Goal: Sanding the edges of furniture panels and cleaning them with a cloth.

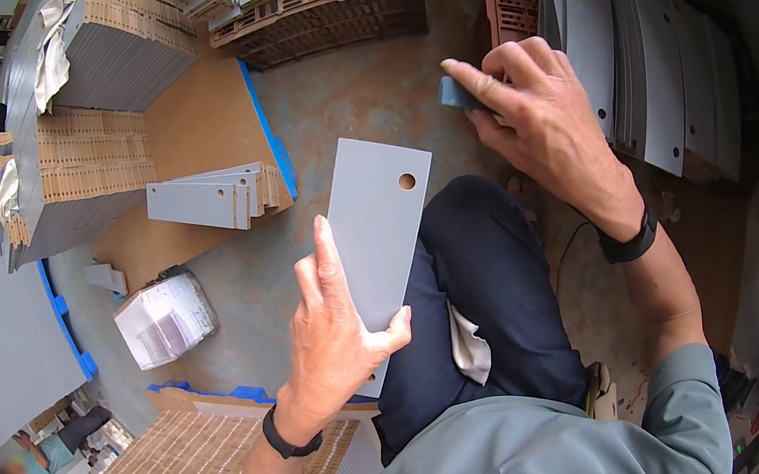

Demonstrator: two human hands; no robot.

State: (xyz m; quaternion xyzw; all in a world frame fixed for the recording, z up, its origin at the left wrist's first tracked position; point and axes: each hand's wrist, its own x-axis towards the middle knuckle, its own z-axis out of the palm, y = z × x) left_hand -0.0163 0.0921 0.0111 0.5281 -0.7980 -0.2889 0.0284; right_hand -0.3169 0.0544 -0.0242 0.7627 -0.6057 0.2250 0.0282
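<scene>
My left hand (335,331) grips a flat grey panel (377,222) by its lower part, thumb and index finger along its two long edges. The panel is tilted above my lap, with a round hole near its upper right corner; its lower end lies partly behind my hand. To the right of the panel, and apart from it, my right hand (529,104) pinches a small blue block (453,93) between thumb and fingers. What the block is made of I cannot tell.
Stacked grey panels (641,79) stand upright at the right, by a red-brown crate (509,8). A brown plastic crate (331,20) with panels on top is at the back. Board stacks (95,150), loose panels (200,197) and a white box (165,318) lie left. Two people are far left.
</scene>
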